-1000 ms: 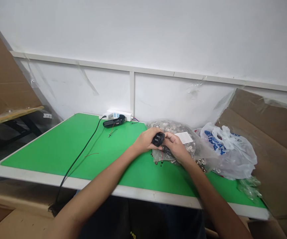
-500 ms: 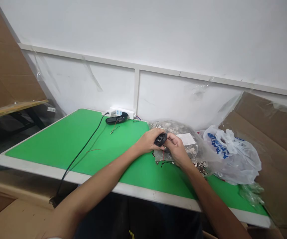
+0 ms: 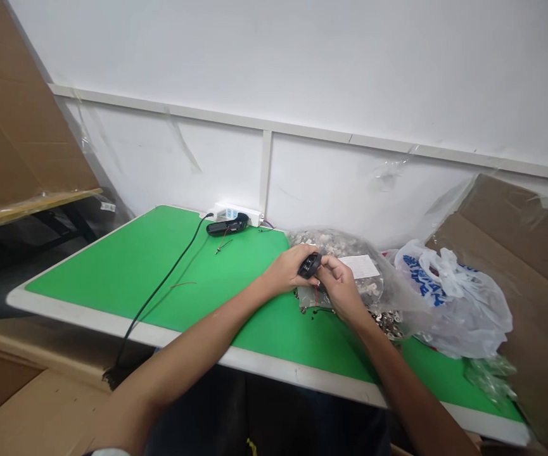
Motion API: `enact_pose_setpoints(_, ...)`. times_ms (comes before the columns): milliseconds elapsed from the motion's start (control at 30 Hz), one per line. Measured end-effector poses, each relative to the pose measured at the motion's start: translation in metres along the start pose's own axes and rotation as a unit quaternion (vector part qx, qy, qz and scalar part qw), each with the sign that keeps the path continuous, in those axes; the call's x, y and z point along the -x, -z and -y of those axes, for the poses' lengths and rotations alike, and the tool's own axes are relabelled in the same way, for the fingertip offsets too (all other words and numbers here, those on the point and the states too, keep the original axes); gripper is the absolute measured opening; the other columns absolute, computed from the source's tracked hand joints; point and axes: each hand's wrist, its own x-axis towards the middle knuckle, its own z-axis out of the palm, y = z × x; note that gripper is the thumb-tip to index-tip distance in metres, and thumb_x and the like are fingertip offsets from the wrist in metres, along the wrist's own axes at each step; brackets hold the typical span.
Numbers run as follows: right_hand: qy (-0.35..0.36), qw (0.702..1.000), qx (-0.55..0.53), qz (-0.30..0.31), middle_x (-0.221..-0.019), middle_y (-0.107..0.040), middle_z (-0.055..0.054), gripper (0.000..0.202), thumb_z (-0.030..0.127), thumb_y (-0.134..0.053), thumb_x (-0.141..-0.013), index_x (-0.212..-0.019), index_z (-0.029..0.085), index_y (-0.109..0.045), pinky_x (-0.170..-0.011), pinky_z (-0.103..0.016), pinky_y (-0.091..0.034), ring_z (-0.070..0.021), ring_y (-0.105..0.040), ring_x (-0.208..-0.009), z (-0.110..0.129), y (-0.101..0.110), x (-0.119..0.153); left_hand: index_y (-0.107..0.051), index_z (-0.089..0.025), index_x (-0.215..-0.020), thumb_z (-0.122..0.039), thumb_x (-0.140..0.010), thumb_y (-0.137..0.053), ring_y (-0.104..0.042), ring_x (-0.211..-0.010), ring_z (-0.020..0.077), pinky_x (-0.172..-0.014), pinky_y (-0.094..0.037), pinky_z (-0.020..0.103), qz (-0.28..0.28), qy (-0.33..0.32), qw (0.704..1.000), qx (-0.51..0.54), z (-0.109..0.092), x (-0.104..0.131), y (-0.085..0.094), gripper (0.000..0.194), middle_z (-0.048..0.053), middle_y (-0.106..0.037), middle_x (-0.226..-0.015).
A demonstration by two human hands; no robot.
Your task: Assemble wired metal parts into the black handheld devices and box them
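Observation:
My left hand (image 3: 287, 269) is closed around a small black plastic housing (image 3: 310, 266), its open hollow side facing me. The fingers of my right hand (image 3: 340, 285) are pinched together at the housing's right edge; what lies between them is too small to make out. Below the hands hang a red wire (image 3: 316, 296) and a black wire (image 3: 321, 310) with small ends near the green tabletop. Just behind and to the right is a clear plastic bag (image 3: 321, 239) full of small metal parts, bearing a white label (image 3: 360, 266).
Another black housing (image 3: 226, 227) with wires lies by a white power strip (image 3: 235, 213) against the wall. A black cable (image 3: 169, 272) crosses the green table (image 3: 112, 266) over its front edge. Loose metal parts (image 3: 390, 324) and a white carrier bag (image 3: 468, 304) sit on the right.
The whole view has shifted slightly, so things appear a little farther right. Both hands keep nearly the same hold at the black plastic housing.

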Motion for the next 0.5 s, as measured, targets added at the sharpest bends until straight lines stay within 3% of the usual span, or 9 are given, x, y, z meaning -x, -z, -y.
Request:
enact_pose_setpoints(100,0.033,0.997,0.071,0.007,-0.078,-0.069,-0.004,0.043,0.063,-0.069,-0.092,-0.088,0.021,-0.071,-0.064,-0.029,-0.048,-0.0190,-0.061,-0.071,0.006,0.010,-0.004,-0.069,-0.016,-0.123,-0.102,-0.071,-0.051,-0.067,-0.113,0.0343,-0.107,-0.049,0.045,-0.013,0.027,0.999,0.029,-0.006,-0.004,0.004,0.102,0.018,-0.073,-0.120)
enact_pose_setpoints(200,0.123,0.977,0.169,-0.044,-0.094,-0.076,-0.007,0.035,0.053,-0.063,-0.101,-0.095,0.022,-0.077,-0.080,-0.035,-0.053,-0.0234,-0.069,-0.089,0.014,0.023,-0.006,-0.072,-0.015,-0.116,-0.101,-0.075,-0.049,-0.071,-0.102,0.0309,-0.097,-0.054,0.041,-0.078,0.090,0.986,0.116,-0.013,-0.008,0.005,0.098,0.016,-0.076,-0.110)
enact_pose_setpoints(300,0.211,0.951,0.207,-0.088,-0.110,-0.076,-0.008,0.028,0.043,-0.058,-0.105,-0.112,0.024,-0.078,-0.090,-0.039,-0.055,-0.0248,-0.070,-0.104,0.020,0.029,-0.007,-0.074,-0.014,-0.102,-0.101,-0.079,-0.041,-0.072,-0.079,0.0243,-0.077,-0.058,0.035,-0.133,0.192,0.936,0.265,-0.019,-0.014,0.006,0.096,0.013,-0.077,-0.089)
enact_pose_setpoints(433,0.277,0.933,0.227,-0.029,-0.117,-0.074,-0.007,0.029,0.034,-0.056,-0.108,-0.130,0.028,-0.073,-0.102,-0.042,-0.055,-0.0229,-0.068,-0.111,0.017,0.026,-0.008,-0.071,-0.013,-0.085,-0.096,-0.084,-0.042,-0.067,-0.061,0.0182,-0.062,-0.056,0.029,-0.061,0.280,0.866,0.410,-0.022,-0.024,0.005,0.089,0.009,-0.071,-0.068)
enact_pose_setpoints(500,0.290,0.928,0.235,-0.010,-0.118,-0.072,-0.007,0.030,0.032,-0.055,-0.108,-0.133,0.029,-0.073,-0.105,-0.043,-0.055,-0.0220,-0.067,-0.114,0.013,0.022,-0.008,-0.069,-0.013,-0.082,-0.089,-0.088,-0.048,-0.065,-0.057,0.0162,-0.058,-0.055,0.026,-0.062,0.314,0.828,0.460,-0.025,-0.027,0.002,0.079,0.007,-0.069,-0.065)
